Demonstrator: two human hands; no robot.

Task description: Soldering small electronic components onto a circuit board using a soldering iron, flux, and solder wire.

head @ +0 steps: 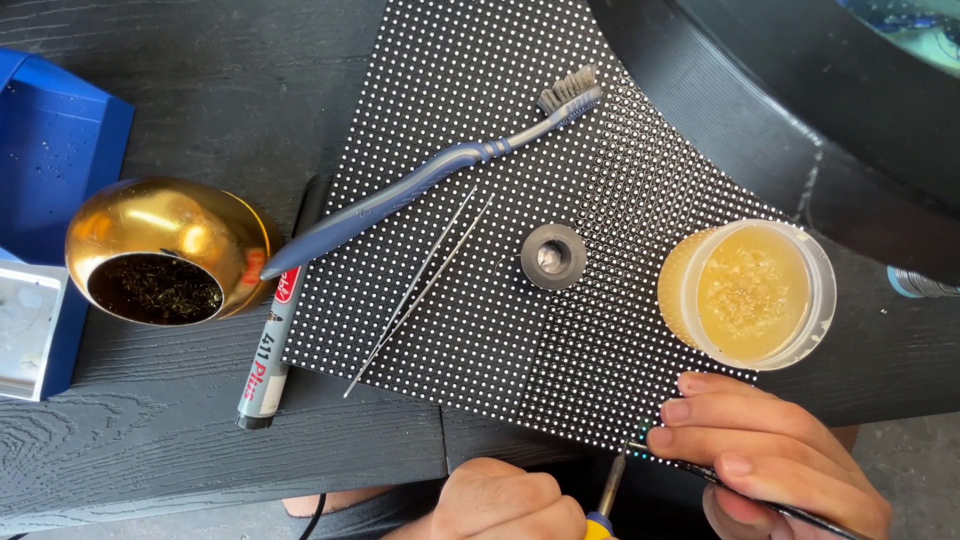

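While the left hand grips a soldering iron whose tip meets the near edge of the dotted LED panel on the table, the right hand pinches thin wire there, steadying the joint.

toothbrush: blue-handled, worn bristles, upper centre
bowl: round gold metal, dark wool inside, left
jar: clear plastic, yellow paste, right
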